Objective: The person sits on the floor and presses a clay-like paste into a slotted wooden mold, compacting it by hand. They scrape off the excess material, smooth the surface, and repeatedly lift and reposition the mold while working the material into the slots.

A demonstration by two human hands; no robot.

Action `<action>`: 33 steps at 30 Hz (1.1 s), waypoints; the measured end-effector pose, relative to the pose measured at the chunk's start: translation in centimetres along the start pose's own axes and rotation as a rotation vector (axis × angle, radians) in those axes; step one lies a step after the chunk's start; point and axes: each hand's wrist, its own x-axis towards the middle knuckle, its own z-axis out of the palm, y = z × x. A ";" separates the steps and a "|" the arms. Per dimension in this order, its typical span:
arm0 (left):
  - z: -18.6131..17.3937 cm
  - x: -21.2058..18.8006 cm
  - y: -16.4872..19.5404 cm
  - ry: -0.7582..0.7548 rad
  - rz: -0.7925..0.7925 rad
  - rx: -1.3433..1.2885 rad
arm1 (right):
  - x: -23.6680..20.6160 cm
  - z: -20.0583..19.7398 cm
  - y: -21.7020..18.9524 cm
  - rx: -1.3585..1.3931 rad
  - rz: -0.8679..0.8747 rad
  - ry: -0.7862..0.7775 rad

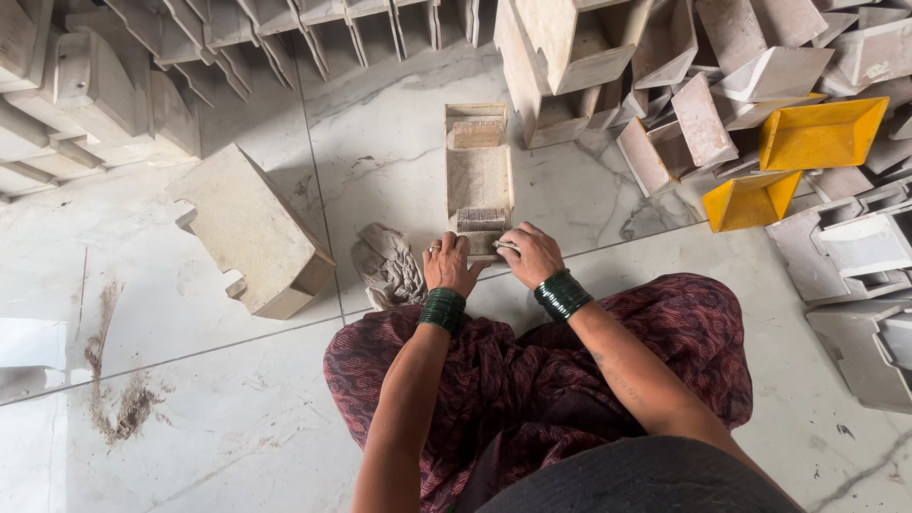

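A long, pale beige, shallow rectangular tray-shaped piece of unglazed cast ceramic (479, 176) lies flat on the white marbled floor tiles (237, 418), its near short end just in front of the seated person's knees; everything else is placed from this tray. The left hand (449, 263) rests on the tray's near left corner, fingers curled down over the rim and pressing it; the right hand (529, 253) sits at the near right corner, fingers pinched narrow around a small thin tool (504, 247) whose kind I cannot tell. A crumpled grey cloth (389, 266) lies on the floor just left of the tray's near end, beside the left hand; further left sits a chunky beige block-shaped cast piece with notched feet (252, 233), well apart from the tray. To the tray's right stands a heap of similar pale cast pieces (684, 123), and beyond them two yellow trough-shaped moulds (798, 152); more pale pieces are ranked behind and to the left (104, 95).

By its look the tray is stiff, dry and chalky, probably brittle at its thin walls and corners, moderately heavy for its size and not slippery; it seems best held by both long sides near the middle, or supported from beneath, rather than lifted by one end or a single rim.
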 end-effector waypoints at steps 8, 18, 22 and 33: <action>1.4 0.3 0.0 0.043 0.053 0.017 | 0.0 -0.8 -0.9 -0.058 0.013 0.059; 1.4 0.1 -0.1 0.050 0.070 0.034 | -1.9 -2.4 -0.9 0.072 -0.012 0.205; 1.3 0.6 -0.1 0.037 0.084 0.059 | -1.9 -1.1 -1.5 0.047 -0.084 0.268; 1.9 -0.3 -1.2 0.078 0.137 -0.014 | -2.2 -2.9 0.2 0.126 -0.063 0.137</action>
